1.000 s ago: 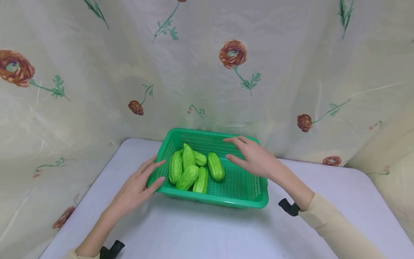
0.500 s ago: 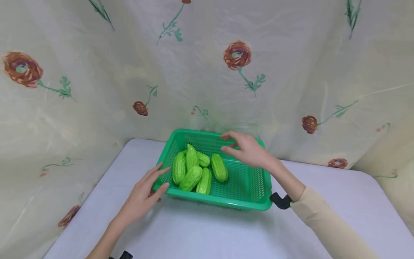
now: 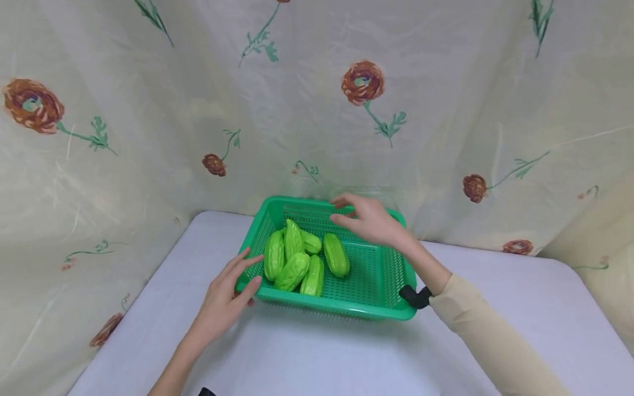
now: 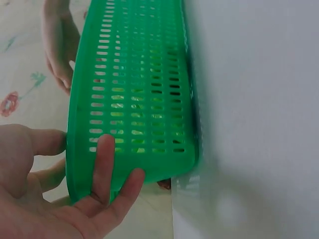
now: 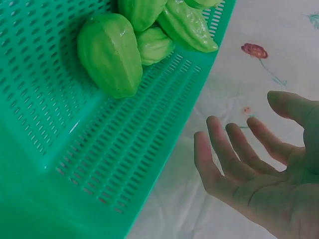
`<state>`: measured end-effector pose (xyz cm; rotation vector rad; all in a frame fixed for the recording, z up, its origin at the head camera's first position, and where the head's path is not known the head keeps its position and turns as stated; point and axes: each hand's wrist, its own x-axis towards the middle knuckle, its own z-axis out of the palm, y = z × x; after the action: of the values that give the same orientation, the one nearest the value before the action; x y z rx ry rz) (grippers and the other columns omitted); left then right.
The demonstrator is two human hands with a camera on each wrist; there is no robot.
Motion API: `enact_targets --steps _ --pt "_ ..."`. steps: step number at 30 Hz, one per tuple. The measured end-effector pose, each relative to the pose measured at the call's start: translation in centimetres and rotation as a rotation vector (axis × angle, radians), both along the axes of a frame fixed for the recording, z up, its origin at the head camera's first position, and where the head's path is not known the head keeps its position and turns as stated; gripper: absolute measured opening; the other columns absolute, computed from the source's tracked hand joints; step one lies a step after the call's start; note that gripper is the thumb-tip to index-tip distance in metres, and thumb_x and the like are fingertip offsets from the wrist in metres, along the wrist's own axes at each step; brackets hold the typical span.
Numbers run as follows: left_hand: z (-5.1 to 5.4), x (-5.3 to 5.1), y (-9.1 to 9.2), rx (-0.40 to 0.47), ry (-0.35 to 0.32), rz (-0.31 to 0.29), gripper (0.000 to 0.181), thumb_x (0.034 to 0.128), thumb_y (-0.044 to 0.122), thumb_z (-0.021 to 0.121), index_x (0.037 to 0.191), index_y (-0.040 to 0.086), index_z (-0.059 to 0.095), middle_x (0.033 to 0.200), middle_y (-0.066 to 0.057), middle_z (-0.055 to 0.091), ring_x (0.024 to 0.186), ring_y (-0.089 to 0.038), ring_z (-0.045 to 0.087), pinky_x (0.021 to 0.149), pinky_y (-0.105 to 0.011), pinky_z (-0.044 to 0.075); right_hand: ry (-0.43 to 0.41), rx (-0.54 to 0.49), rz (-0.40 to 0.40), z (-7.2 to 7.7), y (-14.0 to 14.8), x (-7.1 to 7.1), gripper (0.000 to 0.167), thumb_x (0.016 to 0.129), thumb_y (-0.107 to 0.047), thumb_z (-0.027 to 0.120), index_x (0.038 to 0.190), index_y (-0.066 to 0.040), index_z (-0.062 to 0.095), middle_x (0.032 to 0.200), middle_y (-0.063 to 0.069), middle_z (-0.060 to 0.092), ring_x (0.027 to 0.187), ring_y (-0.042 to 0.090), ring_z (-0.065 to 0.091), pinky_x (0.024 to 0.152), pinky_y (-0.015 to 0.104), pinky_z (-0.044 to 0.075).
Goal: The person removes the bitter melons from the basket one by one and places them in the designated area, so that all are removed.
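Observation:
A green perforated plastic basket (image 3: 342, 309) sits toward the far side of the table, with several light green, ribbed bitter melons lying mostly in its left half. One bitter melon (image 3: 336, 255) lies a little apart, near the basket's middle; it shows large in the right wrist view as a bitter melon (image 5: 110, 55). My left hand (image 3: 224, 297) is at the near left corner, its fingers spread and lightly bent. In the left wrist view, fingertips (image 4: 105, 144) lie against the basket's outer wall. My right hand (image 3: 369, 219) hovers over the far rim, fingers loosely bent, holding nothing.
A white-covered table (image 3: 317, 352) carries the basket. Directly behind it hangs a pale curtain (image 3: 297, 110) with printed flowers, which also closes in the left and right sides. A black wrist mount (image 3: 415, 297) shows on the right wrist.
My right hand has moved left and farther back, from above the basket's right part to its far rim. The left hand stays at the near left corner. The bitter melons have not moved.

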<state>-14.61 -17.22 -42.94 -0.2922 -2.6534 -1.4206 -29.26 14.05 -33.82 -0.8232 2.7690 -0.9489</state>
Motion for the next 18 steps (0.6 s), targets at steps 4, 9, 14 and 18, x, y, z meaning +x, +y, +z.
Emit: enact_targets --steps 4,9,14,18 --pt "-0.1 -0.1 0.4 0.018 -0.002 0.018 0.047 0.1103 0.022 0.064 0.156 0.013 0.056 0.175 -0.021 0.031 0.071 -0.013 0.073 0.062 -0.023 0.056 -0.011 -0.002 -0.021 -0.1 -0.4 -0.4 0.048 0.110 -0.033 0.061 0.151 -0.008 0.059 0.151 0.019 0.065 0.125 0.040 0.071 0.104 0.053 0.058" --pt "-0.3 -0.2 0.7 0.025 -0.006 0.026 0.047 0.1102 0.021 0.064 0.156 0.013 0.056 0.175 -0.021 0.031 0.072 -0.016 0.075 0.064 -0.023 0.057 -0.074 -0.033 -0.046 -0.7 -0.6 -1.0 0.045 0.111 -0.031 0.061 0.149 -0.007 0.060 0.149 0.020 0.066 0.106 0.033 0.078 0.083 0.040 0.066" --pt "-0.4 -0.3 0.7 0.038 -0.021 0.038 0.047 0.1102 0.022 0.064 0.156 0.015 0.056 0.177 -0.018 0.028 0.072 -0.012 0.074 0.065 -0.023 0.058 -0.161 -0.073 -0.054 -1.7 -0.9 -1.7 0.046 0.112 -0.032 0.059 0.150 -0.007 0.060 0.149 0.018 0.065 0.106 0.034 0.077 0.077 0.034 0.066" --pt "-0.5 -0.2 0.6 0.047 -0.033 0.054 0.049 0.1098 0.022 0.065 0.157 0.016 0.054 0.179 -0.016 0.023 0.074 -0.014 0.075 0.066 -0.023 0.059 -0.215 -0.079 -0.069 -2.6 -1.3 -1.9 0.045 0.112 -0.032 0.058 0.150 -0.007 0.059 0.151 0.017 0.063 0.121 0.040 0.072 0.082 0.038 0.066"
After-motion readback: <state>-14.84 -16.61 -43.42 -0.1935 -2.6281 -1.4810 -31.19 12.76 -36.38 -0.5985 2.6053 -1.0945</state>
